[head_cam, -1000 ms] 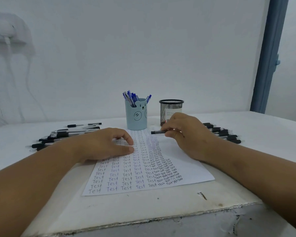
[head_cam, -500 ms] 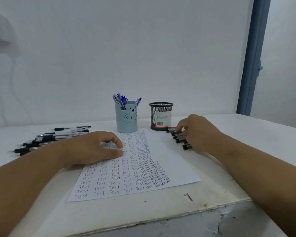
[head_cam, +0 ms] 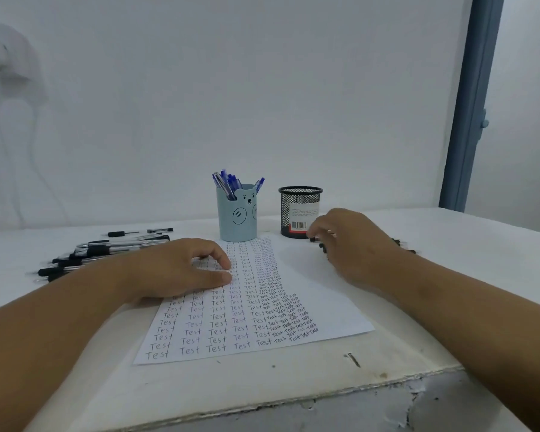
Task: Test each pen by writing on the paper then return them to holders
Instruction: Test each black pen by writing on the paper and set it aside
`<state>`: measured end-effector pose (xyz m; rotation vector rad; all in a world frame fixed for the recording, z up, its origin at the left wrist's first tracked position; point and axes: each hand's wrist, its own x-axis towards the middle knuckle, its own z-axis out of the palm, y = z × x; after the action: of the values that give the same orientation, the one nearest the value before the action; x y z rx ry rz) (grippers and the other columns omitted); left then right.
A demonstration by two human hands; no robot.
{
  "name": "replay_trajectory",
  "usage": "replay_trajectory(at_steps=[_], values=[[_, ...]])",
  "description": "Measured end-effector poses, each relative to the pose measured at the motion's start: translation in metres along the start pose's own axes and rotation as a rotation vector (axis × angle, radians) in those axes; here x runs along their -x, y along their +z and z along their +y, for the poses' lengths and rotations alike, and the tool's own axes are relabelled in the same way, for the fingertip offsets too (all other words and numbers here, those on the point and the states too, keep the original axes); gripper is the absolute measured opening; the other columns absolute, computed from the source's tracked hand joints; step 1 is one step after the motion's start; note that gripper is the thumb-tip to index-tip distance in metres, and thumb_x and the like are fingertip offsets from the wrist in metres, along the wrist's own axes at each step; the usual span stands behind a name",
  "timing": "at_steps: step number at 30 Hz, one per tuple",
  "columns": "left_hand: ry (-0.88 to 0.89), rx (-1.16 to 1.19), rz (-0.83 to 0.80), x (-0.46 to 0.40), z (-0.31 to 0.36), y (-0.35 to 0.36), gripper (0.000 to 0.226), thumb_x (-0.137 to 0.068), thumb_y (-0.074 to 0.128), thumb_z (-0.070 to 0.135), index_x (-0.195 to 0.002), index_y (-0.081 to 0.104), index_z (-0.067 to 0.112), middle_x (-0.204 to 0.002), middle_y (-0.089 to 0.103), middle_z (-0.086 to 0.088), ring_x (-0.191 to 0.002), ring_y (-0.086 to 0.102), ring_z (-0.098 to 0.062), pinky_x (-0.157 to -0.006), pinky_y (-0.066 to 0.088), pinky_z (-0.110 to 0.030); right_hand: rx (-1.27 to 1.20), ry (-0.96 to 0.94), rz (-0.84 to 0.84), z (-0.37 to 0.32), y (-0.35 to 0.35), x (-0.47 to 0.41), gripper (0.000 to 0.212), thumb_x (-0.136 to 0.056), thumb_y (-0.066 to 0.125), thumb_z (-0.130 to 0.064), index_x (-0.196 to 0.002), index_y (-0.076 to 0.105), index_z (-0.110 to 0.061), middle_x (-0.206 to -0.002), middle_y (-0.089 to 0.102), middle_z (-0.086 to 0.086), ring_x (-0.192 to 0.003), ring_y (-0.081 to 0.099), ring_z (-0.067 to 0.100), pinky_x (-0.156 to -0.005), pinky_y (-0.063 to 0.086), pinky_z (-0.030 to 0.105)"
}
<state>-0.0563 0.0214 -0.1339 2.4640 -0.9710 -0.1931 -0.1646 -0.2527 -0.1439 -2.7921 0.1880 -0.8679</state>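
Observation:
A sheet of paper (head_cam: 325, 307) filled with rows of "Test" lies in the middle of the white table (head_cam: 465, 238). My left hand (head_cam: 181, 269) rests on its upper left part, fingers loosely bent and thumb flat. My right hand (head_cam: 356, 247) hovers low over a pile of black pens (head_cam: 323, 249) beside the black mesh holder (head_cam: 300, 207). Its fingertips curl round the end of one black pen (head_cam: 313, 240); the thumb is hidden. A light blue bear holder (head_cam: 237, 219) holds several blue pens (head_cam: 228, 182).
A second pile of black pens (head_cam: 106, 249) lies at the left of the table. A small nail (head_cam: 353, 359) lies near the chipped front edge (head_cam: 293, 400). A blue door frame (head_cam: 474, 104) stands at the right.
My right hand carried a black pen from above the paper to the pile on the right and stays there, a little nearer the mesh holder. The left hand has not moved.

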Motion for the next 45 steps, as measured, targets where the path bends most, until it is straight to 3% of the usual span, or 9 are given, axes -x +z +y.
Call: replay_trajectory(at_steps=[5, 8, 13, 16, 20, 26, 38, 41, 45], values=[[0.007, -0.002, 0.030, -0.002, 0.000, -0.002, 0.038, -0.065, 0.067, 0.073, -0.100, 0.066, 0.057, -0.133, 0.055, 0.025, -0.127, 0.047, -0.003, -0.116, 0.031, -0.037, -0.225, -0.244, -0.062, -0.029, 0.007, 0.011, 0.011, -0.098, 0.062, -0.026, -0.100, 0.072, -0.030, -0.097, 0.063, -0.021, -0.095, 0.056, -0.003, -0.080, 0.037, 0.008], [0.050, 0.039, 0.110, -0.003, -0.003, -0.006, 0.026, -0.074, 0.074, 0.061, -0.097, 0.071, 0.048, -0.122, 0.061, 0.029, -0.121, 0.051, 0.003, -0.111, 0.035, -0.035, -0.307, -0.262, -0.138, -0.042, 0.007, 0.013, 0.011, -0.098, 0.062, -0.033, -0.101, 0.073, -0.030, -0.098, 0.065, -0.022, -0.099, 0.056, -0.003, -0.085, 0.043, 0.012], [0.092, -0.040, 0.343, -0.001, -0.018, -0.027, 0.007, -0.089, 0.074, 0.032, -0.093, 0.071, 0.036, -0.099, 0.069, 0.017, -0.094, 0.064, -0.001, -0.082, 0.051, -0.020, -0.322, -0.299, -0.277, -0.050, 0.010, 0.013, 0.014, -0.096, 0.063, -0.040, -0.101, 0.073, -0.033, -0.098, 0.067, -0.020, -0.096, 0.058, -0.003, -0.088, 0.050, 0.025], [0.021, -0.116, 0.414, 0.005, -0.035, -0.042, 0.014, -0.092, 0.066, 0.019, -0.092, 0.071, 0.032, -0.096, 0.066, 0.014, -0.087, 0.065, -0.010, -0.062, 0.045, -0.010, -0.282, -0.337, -0.318, -0.050, 0.013, 0.014, 0.014, -0.095, 0.064, -0.042, -0.100, 0.073, -0.033, -0.099, 0.066, -0.019, -0.096, 0.057, -0.003, -0.088, 0.048, 0.023], [-0.110, -0.202, 0.387, 0.014, -0.055, -0.057, 0.022, -0.089, 0.063, 0.014, -0.089, 0.071, 0.035, -0.096, 0.066, 0.014, -0.086, 0.061, -0.004, -0.065, 0.040, -0.012, -0.297, -0.356, -0.302, -0.048, 0.016, 0.013, 0.011, -0.092, 0.066, -0.042, -0.099, 0.072, -0.034, -0.098, 0.065, -0.020, -0.098, 0.055, -0.003, -0.086, 0.045, 0.019], [-0.217, -0.157, 0.344, 0.020, -0.062, -0.063, 0.008, -0.077, 0.084, 0.024, -0.083, 0.078, 0.026, -0.089, 0.071, 0.011, -0.080, 0.061, -0.003, -0.068, 0.043, -0.017, -0.305, -0.352, -0.315, -0.046, 0.015, 0.014, 0.009, -0.092, 0.066, -0.043, -0.098, 0.070, -0.039, -0.099, 0.064, -0.024, -0.099, 0.055, -0.005, -0.085, 0.045, 0.016], [-0.224, -0.223, 0.244, 0.016, -0.063, -0.058, 0.010, -0.080, 0.081, 0.033, -0.079, 0.078, 0.023, -0.075, 0.068, 0.014, -0.080, 0.062, -0.009, -0.071, 0.048, -0.025, -0.347, -0.362, -0.314, -0.045, 0.017, 0.013, 0.005, -0.091, 0.068, -0.042, -0.094, 0.070, -0.040, -0.099, 0.064, -0.028, -0.101, 0.058, -0.001, -0.090, 0.048, 0.024], [-0.176, -0.232, 0.384, 0.013, -0.055, -0.056, 0.016, -0.093, 0.068, 0.033, -0.086, 0.072, 0.019, -0.093, 0.069, 0.004, -0.085, 0.062, -0.016, -0.070, 0.048, -0.025, -0.357, -0.352, -0.310, -0.045, 0.017, 0.014, 0.005, -0.090, 0.069, -0.041, -0.094, 0.071, -0.039, -0.099, 0.064, -0.027, -0.101, 0.058, 0.000, -0.091, 0.049, 0.027], [-0.054, 0.433, 0.842, 0.004, -0.036, -0.056, 0.016, -0.106, 0.044, 0.026, -0.094, 0.054, 0.022, -0.086, 0.069, 0.001, -0.067, 0.062, -0.017, -0.060, 0.047, -0.026, -0.347, -0.350, -0.318, -0.045, 0.017, 0.013, 0.008, -0.090, 0.067, -0.045, -0.095, 0.070, -0.040, -0.101, 0.065, -0.028, -0.102, 0.058, -0.002, -0.092, 0.049, 0.029]])
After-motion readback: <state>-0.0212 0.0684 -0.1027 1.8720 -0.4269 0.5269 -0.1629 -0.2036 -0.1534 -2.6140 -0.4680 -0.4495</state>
